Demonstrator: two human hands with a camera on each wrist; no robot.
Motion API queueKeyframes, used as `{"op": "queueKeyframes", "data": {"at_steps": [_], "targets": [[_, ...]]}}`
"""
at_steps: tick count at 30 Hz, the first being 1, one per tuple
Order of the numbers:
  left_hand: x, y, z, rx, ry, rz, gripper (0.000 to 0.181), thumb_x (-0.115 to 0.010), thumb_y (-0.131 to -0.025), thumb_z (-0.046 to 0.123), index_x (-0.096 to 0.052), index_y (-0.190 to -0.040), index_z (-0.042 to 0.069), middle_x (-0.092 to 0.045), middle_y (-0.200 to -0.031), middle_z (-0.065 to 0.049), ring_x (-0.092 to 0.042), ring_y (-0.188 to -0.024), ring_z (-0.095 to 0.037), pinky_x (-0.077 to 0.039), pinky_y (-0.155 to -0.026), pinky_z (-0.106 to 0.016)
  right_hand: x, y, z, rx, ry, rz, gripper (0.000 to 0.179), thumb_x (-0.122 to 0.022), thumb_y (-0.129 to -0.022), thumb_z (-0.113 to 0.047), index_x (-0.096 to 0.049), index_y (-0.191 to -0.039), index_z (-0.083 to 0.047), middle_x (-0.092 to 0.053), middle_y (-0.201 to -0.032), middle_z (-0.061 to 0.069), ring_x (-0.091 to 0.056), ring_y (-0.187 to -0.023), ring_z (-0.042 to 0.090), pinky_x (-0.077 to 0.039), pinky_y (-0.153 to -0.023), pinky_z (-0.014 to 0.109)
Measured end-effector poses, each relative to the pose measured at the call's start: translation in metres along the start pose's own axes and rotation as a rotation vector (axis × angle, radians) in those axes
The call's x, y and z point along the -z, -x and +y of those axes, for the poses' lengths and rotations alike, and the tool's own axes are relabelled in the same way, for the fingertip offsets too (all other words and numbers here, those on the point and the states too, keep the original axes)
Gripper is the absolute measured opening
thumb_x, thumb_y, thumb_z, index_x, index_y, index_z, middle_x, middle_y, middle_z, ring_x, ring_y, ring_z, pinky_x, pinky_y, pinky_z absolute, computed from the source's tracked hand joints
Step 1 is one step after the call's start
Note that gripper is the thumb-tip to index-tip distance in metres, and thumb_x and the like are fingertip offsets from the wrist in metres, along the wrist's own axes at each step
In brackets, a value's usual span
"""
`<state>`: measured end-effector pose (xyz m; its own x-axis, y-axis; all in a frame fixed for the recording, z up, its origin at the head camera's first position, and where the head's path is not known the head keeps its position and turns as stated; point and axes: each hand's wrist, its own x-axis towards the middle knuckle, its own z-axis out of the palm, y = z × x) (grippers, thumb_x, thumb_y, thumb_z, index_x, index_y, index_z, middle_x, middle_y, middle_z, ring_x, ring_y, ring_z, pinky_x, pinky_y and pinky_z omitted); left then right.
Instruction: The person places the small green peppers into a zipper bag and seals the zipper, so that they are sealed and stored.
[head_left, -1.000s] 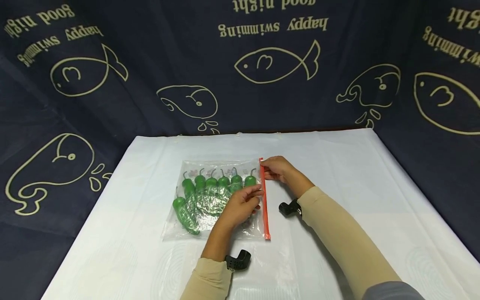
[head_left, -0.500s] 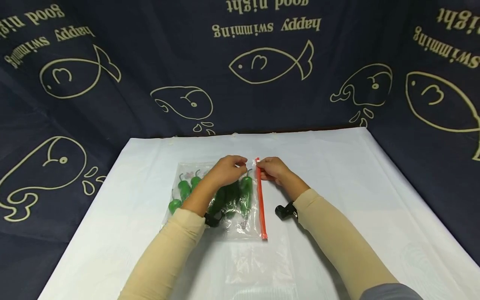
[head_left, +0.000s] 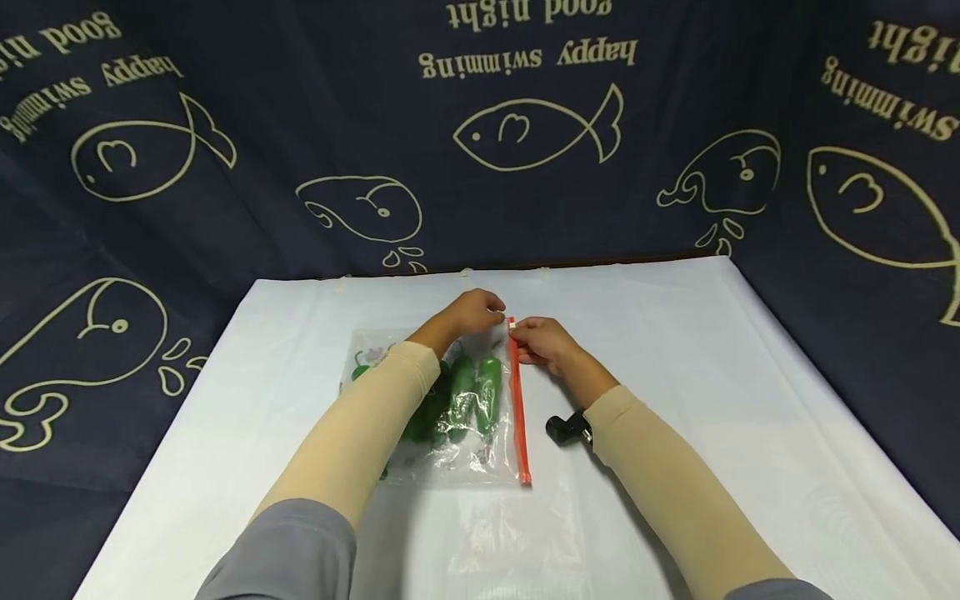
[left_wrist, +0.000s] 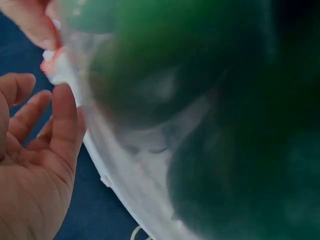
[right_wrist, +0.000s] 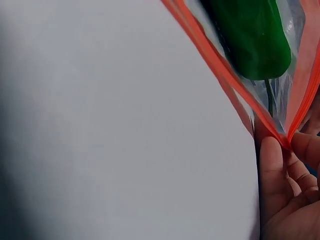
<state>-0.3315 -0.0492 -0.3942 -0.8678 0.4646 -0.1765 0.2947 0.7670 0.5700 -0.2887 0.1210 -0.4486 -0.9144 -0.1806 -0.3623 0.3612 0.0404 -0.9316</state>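
Observation:
A clear zip bag (head_left: 480, 462) with a red zip strip (head_left: 520, 408) lies on the table, its strip on the right side. Several green peppers (head_left: 487, 396) show through its film. My right hand (head_left: 547, 342) pinches the far end of the strip between thumb and finger. In the right wrist view, the bag's red edges spread apart in a V from that pinch, with a green pepper (right_wrist: 265, 45) between them. My left hand (head_left: 474, 312) is at the bag's far edge, just left of the strip's end. Its fingers (left_wrist: 64, 117) are loosely bent beside the film and grip nothing.
A white cloth covers the table (head_left: 660, 350). Behind it and at both sides hangs a dark blue curtain (head_left: 337, 100) with fish and whale outlines. My left forearm lies across the left part of the bag and hides some peppers.
My left hand has moved from over the middle of the strip to the bag's far edge, beside the strip's end. My right hand has kept its pinch there.

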Motion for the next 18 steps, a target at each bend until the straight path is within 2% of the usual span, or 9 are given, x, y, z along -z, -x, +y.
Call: {"op": "queueKeyframes", "data": {"at_steps": [4, 6, 8, 12, 18], "targets": [[-0.0029, -0.0068, -0.0038, -0.017, 0.011, -0.048, 0.027, -0.053, -0.101, 0.015, -0.069, -0.117, 0.001, -0.069, -0.109, -0.011, -0.065, -0.088, -0.021, -0.052, -0.079, -0.030, -0.0018, -0.0007, 0.0004, 0.005, -0.004, -0.011, 0.014, -0.059, -0.098, -0.012, -0.064, -0.103, 0.000, -0.061, -0.073, 0.001, -0.059, -0.059, 0.007, -0.054, -0.056, 0.019], [-0.0048, -0.0079, -0.0039, -0.021, 0.019, -0.062, 0.023, -0.053, -0.101, 0.013, -0.070, -0.109, 0.001, -0.070, -0.095, -0.011, -0.062, -0.073, -0.018, -0.050, -0.069, -0.028, -0.0012, -0.0013, 0.0027, -0.004, -0.001, -0.006, 0.016, -0.059, -0.099, -0.013, -0.063, -0.106, 0.001, -0.061, -0.073, 0.001, -0.058, -0.058, 0.007, -0.054, -0.055, 0.019], [-0.0059, -0.0084, -0.0044, -0.022, 0.029, -0.068, 0.021, -0.053, -0.100, 0.013, -0.071, -0.102, 0.002, -0.067, -0.082, -0.010, -0.056, -0.065, -0.015, -0.046, -0.062, -0.026, -0.0012, -0.0017, 0.0039, -0.010, -0.002, -0.004, 0.018, -0.058, -0.099, -0.012, -0.062, -0.108, 0.003, -0.061, -0.073, 0.001, -0.058, -0.058, 0.008, -0.054, -0.055, 0.019], [-0.0064, -0.0090, -0.0056, -0.024, 0.046, -0.076, 0.022, -0.052, -0.101, 0.013, -0.071, -0.099, 0.003, -0.064, -0.075, -0.009, -0.051, -0.062, -0.013, -0.042, -0.059, -0.026, -0.0008, -0.0036, 0.0060, -0.005, -0.001, -0.012, 0.017, -0.058, -0.100, -0.013, -0.061, -0.107, 0.002, -0.060, -0.073, 0.001, -0.058, -0.058, 0.008, -0.054, -0.055, 0.020], [-0.0045, -0.0112, -0.0053, -0.027, 0.052, -0.093, 0.020, -0.052, -0.100, 0.013, -0.069, -0.101, 0.002, -0.066, -0.087, -0.011, -0.055, -0.068, -0.014, -0.045, -0.063, -0.026, -0.0011, -0.0048, 0.0027, 0.013, 0.016, 0.002, 0.020, -0.059, -0.100, -0.017, -0.062, -0.107, 0.002, -0.058, -0.075, 0.001, -0.056, -0.059, 0.008, -0.054, -0.055, 0.020]]}}
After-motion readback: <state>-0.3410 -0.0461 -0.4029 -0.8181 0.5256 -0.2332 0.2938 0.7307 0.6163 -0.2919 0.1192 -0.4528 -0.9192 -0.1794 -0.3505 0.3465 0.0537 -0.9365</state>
